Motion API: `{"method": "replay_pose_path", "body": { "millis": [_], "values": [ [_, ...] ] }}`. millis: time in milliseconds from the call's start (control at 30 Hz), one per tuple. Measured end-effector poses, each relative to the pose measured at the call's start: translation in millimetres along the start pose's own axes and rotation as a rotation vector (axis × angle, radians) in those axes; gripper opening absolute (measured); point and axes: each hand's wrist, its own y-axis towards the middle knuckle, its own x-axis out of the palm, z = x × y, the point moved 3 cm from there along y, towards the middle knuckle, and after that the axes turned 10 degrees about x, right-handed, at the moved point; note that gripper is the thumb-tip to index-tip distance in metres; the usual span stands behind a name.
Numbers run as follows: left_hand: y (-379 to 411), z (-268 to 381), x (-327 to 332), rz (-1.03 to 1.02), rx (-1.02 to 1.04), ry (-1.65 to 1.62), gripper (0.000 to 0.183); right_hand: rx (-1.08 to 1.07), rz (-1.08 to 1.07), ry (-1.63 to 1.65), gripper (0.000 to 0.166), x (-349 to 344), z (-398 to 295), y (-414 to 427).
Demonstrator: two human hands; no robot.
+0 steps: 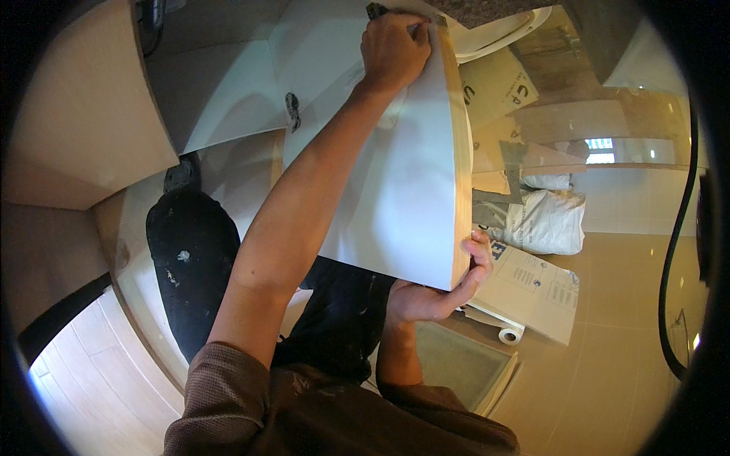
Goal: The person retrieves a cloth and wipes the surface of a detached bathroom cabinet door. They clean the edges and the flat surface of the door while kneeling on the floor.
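A white panel (393,188), which looks like a cabinet door, stands on edge before me, with a pale wood-coloured edge strip (461,171) along its right side. My left hand (396,51) is at the panel's far top, its fingers curled in against the face near that strip. A small dark object (375,10) shows just beyond its knuckles; whether the hand holds it I cannot tell. My right hand (442,290) grips the panel's near lower corner, fingers bent up along the edge strip. A dark hinge-like fitting (292,112) sits at the panel's left side.
Wooden cabinet panels (85,108) close in on the left. My knee (194,268) is beside the white panel. To the right are cardboard sheets (496,85), a white sack (544,222), a printed white box (530,290), a paper roll (509,335) and a hanging black cable (673,256).
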Motion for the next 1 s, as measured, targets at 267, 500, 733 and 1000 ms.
{"method": "replay_pose_path", "body": {
  "millis": [267, 500, 733, 1000],
  "values": [
    [2, 14, -6, -0.111, 0.041, 0.122, 0.014, -0.002, 0.098, -0.112, 0.040, 2, -5, -2],
    [7, 7, -7, 0.057, 0.163, 0.186, 0.014, -0.026, 0.021, -0.034, 0.043, 2, -1, -1],
    [-31, 39, -30, -0.078, 0.052, -0.020, 0.012, 0.026, 0.161, -0.035, 0.044, 8, -7, -1],
    [-16, 35, -27, -0.047, 0.098, -0.031, 0.011, -0.068, 0.109, -0.129, 0.043, 11, -8, -1]
  ]
}}
